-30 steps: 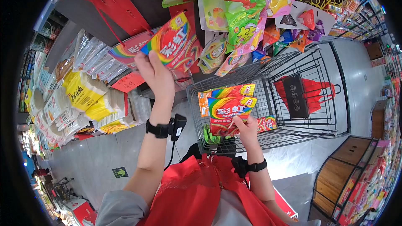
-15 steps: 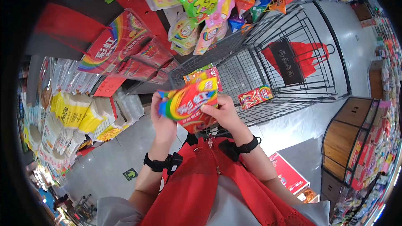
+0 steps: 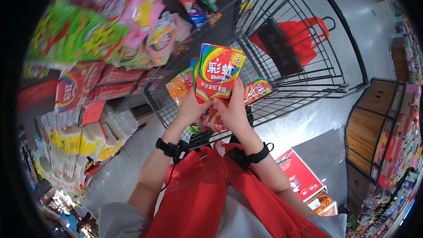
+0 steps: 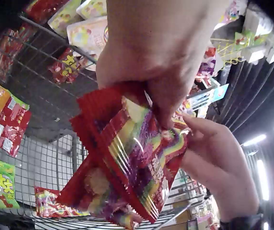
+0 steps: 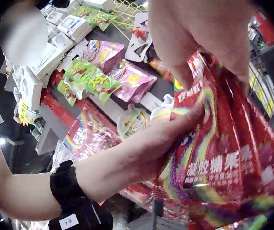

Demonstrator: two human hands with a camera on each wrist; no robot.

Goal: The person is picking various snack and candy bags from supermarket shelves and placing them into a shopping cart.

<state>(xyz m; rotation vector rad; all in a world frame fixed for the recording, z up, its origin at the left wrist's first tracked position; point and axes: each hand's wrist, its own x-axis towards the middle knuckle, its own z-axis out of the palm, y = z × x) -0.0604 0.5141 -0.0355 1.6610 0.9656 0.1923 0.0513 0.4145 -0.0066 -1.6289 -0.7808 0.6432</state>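
In the head view, upright red rainbow candy packets (image 3: 216,72), at least two overlapping, are held between both hands above the cart's near end. My left hand (image 3: 190,109) grips their lower left side, and my right hand (image 3: 233,108) grips the lower right, thumbs close together in front. The left wrist view shows the crinkled packets (image 4: 137,153) under my left hand (image 4: 151,52), with my right hand (image 4: 221,165) beside them. Their red wrapping (image 5: 223,158) fills the right side of the right wrist view, below my right hand (image 5: 199,33).
The wire cart (image 3: 293,90) holds an orange packet (image 3: 177,89), a red packet (image 3: 258,89) and a green one (image 4: 4,184). A red bag (image 3: 304,39) hangs at its far end. Candy bags (image 3: 83,37) line the left shelf; a red box (image 3: 297,174) stands lower right.
My left hand has come from the shelf side with a packet and joined my right hand's packets. The packets now stand more upright, and the head view has shifted over the cart.
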